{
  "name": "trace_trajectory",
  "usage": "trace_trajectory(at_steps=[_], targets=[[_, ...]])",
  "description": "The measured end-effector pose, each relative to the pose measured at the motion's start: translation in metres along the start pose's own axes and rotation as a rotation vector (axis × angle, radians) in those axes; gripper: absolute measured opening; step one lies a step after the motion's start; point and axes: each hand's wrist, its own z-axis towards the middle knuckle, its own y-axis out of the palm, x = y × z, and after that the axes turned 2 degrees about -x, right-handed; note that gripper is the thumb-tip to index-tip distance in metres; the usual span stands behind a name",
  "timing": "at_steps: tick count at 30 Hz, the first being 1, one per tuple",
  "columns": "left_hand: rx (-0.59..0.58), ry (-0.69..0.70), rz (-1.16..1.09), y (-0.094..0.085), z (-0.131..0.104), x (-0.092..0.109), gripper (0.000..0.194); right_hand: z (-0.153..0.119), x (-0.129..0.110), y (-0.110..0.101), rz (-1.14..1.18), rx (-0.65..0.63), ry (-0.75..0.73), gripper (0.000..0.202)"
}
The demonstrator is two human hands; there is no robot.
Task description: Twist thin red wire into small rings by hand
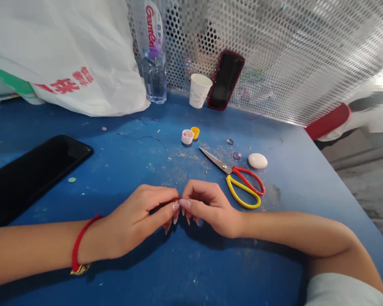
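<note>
My left hand and my right hand meet fingertip to fingertip over the blue table. Both pinch what looks like a thin red cord; only a sliver of it shows, the rest being hidden by the fingers. Just beyond my right hand lie scissors with one red and one yellow handle, blades partly together. Two small dark red cord rings rest past the scissors, beside a white egg-shaped object. A white cap with small pinkish bits in it touches a yellow cap.
A black phone lies at the left. Along the perforated metal screen stand a white plastic bag, a water bottle, a paper cup and a leaning phone. Loose dark thread lies mid-table. The table's edge runs down the right.
</note>
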Motion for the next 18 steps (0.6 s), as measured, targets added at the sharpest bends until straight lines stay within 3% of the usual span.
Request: trace_trajectory(at_steps=[5,8,12,18], targets=[[0.022,-0.009,-0.011,-0.003,0.007,-0.002,0.045,0.003,-0.003,-0.008,0.033,-0.033,0.065,0.041],[-0.088,0.015,0.046,-0.009,0.006,-0.001,0.040,0.003,-0.007,-0.013,0.059,-0.066,0.098,0.040],[-0.115,-0.026,0.078,-0.012,0.002,0.002,0.041,0.003,-0.011,-0.017,0.003,-0.170,0.099,0.039],[-0.167,-0.020,0.072,-0.013,0.000,-0.001,0.038,0.003,-0.012,-0.018,-0.109,-0.187,0.060,0.037]])
